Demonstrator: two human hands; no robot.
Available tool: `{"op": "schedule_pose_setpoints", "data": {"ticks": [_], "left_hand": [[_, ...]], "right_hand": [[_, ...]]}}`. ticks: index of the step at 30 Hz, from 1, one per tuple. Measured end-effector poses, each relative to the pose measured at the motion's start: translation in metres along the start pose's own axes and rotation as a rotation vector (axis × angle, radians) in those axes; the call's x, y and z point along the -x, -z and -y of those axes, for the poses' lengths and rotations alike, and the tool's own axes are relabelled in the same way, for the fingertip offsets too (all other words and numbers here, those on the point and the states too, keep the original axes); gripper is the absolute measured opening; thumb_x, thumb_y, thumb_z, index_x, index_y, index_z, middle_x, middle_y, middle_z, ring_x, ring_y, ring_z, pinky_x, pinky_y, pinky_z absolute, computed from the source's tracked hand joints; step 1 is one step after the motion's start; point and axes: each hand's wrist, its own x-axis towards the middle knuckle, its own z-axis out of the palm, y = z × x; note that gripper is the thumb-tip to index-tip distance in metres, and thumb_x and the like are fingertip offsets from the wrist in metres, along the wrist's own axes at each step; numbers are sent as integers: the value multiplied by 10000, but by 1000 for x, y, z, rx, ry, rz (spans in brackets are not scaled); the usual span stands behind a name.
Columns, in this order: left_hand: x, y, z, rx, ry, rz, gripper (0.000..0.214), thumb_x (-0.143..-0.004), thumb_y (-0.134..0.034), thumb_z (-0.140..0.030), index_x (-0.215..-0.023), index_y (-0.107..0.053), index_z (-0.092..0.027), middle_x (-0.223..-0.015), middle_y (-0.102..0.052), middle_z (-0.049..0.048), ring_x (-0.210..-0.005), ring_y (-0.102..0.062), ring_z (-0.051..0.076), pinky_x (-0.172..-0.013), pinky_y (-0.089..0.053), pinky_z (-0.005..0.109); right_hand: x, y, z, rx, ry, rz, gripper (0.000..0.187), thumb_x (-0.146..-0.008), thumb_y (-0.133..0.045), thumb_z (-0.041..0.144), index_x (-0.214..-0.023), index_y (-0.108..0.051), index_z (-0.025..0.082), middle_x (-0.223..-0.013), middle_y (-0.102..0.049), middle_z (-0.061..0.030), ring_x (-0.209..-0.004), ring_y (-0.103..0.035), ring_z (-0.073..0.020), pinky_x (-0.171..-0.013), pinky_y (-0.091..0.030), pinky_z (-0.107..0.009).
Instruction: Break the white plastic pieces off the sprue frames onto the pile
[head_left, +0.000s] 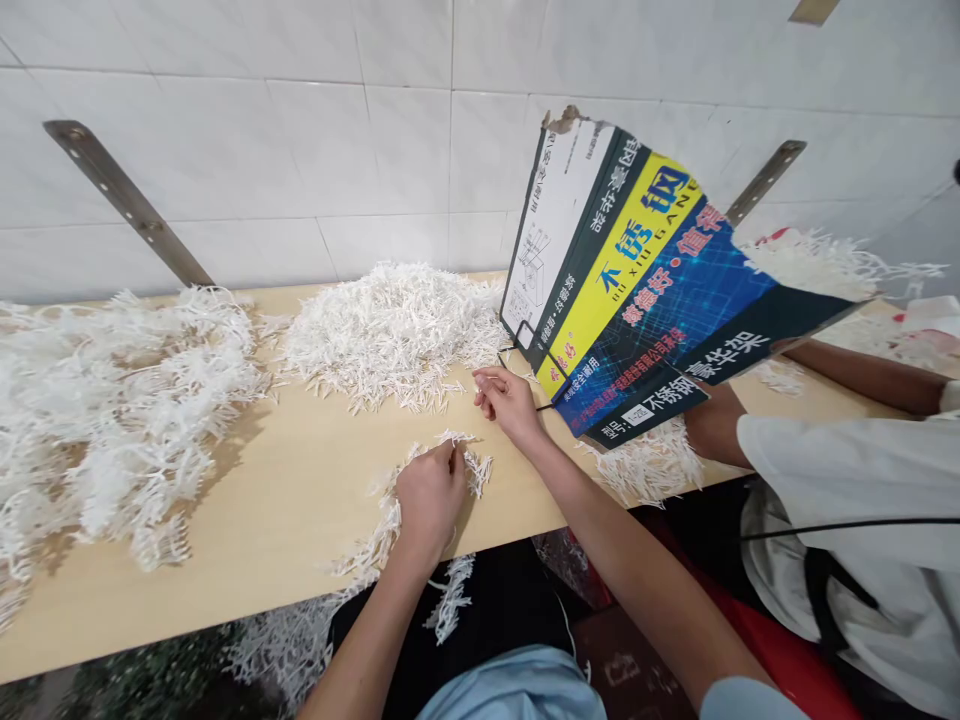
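1. Here we are at the pale wood-toned counter (292,500), and we find the left hand (431,495) near its front edge, fingers closed on a white, many-branched plastic strand (386,530); we see that strand lying on the counter on both sides of the fist and trailing toward the edge.

2. Across to the right hand (511,405), and we have it farther in, its fingers curled together just beside the heap of short white plastic pieces (390,335); whether anything sits between those fingertips, we cannot tell.

3. That heap, we note, spreads loosely along the back of the counter, near the white tiled wall (375,150).

4. Over on the left side we get a big, tangled mound of white branched strands (97,420), well apart from both hands.

5. Just beyond the right hand, we meet a tilted cardboard panel printed in yellow, blue, white and dark green (637,290), with a bent black metal frame (559,362) at its lower corner.

6. Past the panel, we spot a co-worker in a white top (847,460), forearms reaching over the counter.

7. Down below, we catch a short white branched piece (452,595) resting on black fabric (510,600).
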Motion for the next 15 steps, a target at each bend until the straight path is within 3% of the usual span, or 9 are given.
{"op": "schedule_pose_setpoints", "data": {"ticks": [2,4,6,8,11,15], "left_hand": [[-1,-1,0,-7,7,-6,355,-1037,-468,-319,-785,-693,-210,-767,-757,73,-686,-666,213,-601,-228,301],[-2,-2,0,-6,15,-10,345,-1032,-467,-302,-793,-699,-211,-776,-759,74,-697,-671,219,-604,-229,304],[-2,-2,1,9,28,-6,325,-1024,-468,-279,-818,-711,-212,-783,-761,74,-704,-677,225,-604,-235,307],[-2,-1,3,35,33,5,270,-1000,-489,-235,-884,-732,-213,-803,-770,70,-726,-689,230,-606,-247,306],[-3,-1,5,51,33,5,250,-980,-501,-202,-961,-751,-207,-838,-784,77,-777,-711,244,-623,-272,306],[-4,-2,6,41,19,9,324,-1026,-457,-253,-946,-763,-183,-862,-794,106,-768,-716,252,-636,-286,314]], "right_hand": [[4,1,5,55,52,23,538,-952,-586,602,-1244,-678,160,-709,-680,-12,-501,-527,-109,-473,-423,-224],[9,2,13,119,155,141,555,-981,-558,601,-1350,-654,198,-969,-753,-77,-724,-654,-157,-618,-521,-256],[15,4,21,180,247,374,550,-956,-619,599,-1363,-677,233,-1215,-734,-108,-1024,-687,-226,-814,-562,-316],[20,4,24,246,312,587,530,-880,-743,578,-1290,-743,243,-1225,-743,-110,-1151,-666,-272,-956,-541,-379],[20,3,19,275,293,674,402,-810,-846,475,-1130,-825,231,-1079,-793,-99,-1054,-710,-265,-972,-541,-394],[16,1,11,148,68,665,326,-809,-827,466,-980,-858,191,-966,-826,-99,-887,-763,-262,-816,-593,-367]]}}
